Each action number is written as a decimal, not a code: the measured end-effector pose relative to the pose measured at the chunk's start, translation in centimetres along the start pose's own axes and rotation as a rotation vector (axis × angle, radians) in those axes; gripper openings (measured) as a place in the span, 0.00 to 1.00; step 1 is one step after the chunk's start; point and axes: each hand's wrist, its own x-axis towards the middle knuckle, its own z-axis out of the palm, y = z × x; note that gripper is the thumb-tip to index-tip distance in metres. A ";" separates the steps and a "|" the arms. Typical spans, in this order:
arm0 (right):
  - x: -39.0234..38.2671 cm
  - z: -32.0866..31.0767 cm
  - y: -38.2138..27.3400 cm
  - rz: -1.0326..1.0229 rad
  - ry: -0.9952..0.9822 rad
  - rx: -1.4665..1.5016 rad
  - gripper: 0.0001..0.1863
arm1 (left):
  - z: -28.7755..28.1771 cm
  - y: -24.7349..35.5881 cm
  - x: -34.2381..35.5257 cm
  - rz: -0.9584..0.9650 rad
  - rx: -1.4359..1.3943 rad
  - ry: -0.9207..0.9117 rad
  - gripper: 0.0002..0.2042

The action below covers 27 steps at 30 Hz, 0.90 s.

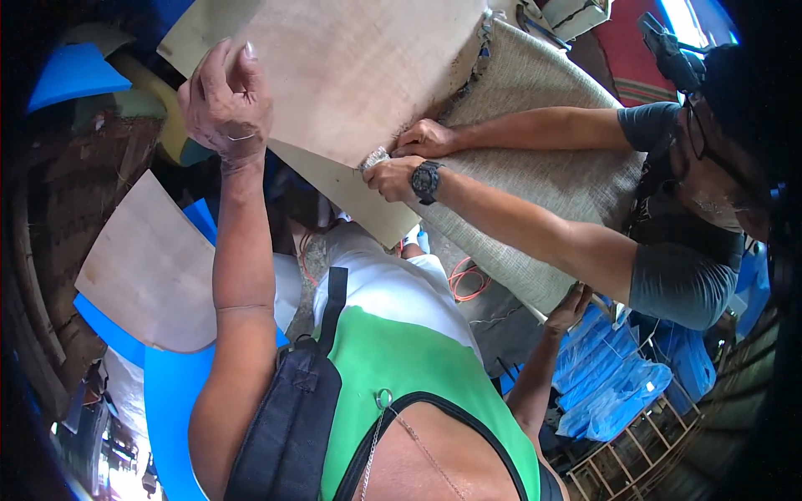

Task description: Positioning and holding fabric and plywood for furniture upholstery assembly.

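My left hand (pixel 225 104) is raised, its fingers curled at the left edge of a large pale plywood sheet (pixel 342 67). Beige-grey woven fabric (pixel 535 92) stretches from the right side of this sheet toward a co-worker. My right hand (pixel 571 307) is closed on the fabric's lower edge, its fingers partly hidden beneath. Across from it, the co-worker's two hands (pixel 397 171) press and bunch the fabric at the sheet's near corner. A dark watch (pixel 425 182) is on one of those wrists.
Under the sheet lies another pale panel (pixel 359 196). A curved plywood piece (pixel 150 267) and blue sheets (pixel 171 409) stand to my left. An orange cord (pixel 469 282) coils on the floor. Blue plastic-wrapped bundles (pixel 601 367) sit by a slatted rack (pixel 639 451) at lower right.
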 end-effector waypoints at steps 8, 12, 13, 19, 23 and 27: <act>0.8 -0.5 0.9 -0.011 0.023 0.077 0.29 | -0.2 0.1 0.1 0.022 -0.014 0.041 0.12; 0.4 0.1 0.3 0.063 0.043 0.237 0.30 | -0.2 0.1 0.1 0.039 -0.035 0.052 0.12; 0.3 0.3 0.1 0.073 0.052 0.219 0.29 | -0.2 0.1 0.1 0.037 -0.030 0.047 0.12; 0.3 0.4 -0.4 0.088 0.036 0.159 0.28 | 0.0 -0.1 0.0 0.048 -0.025 0.046 0.12; 0.2 0.4 0.0 0.055 0.035 0.248 0.28 | 0.0 0.1 0.1 0.045 -0.029 0.049 0.12; 0.1 0.6 0.4 0.112 0.139 0.285 0.27 | -0.2 0.0 0.0 0.020 -0.009 0.025 0.11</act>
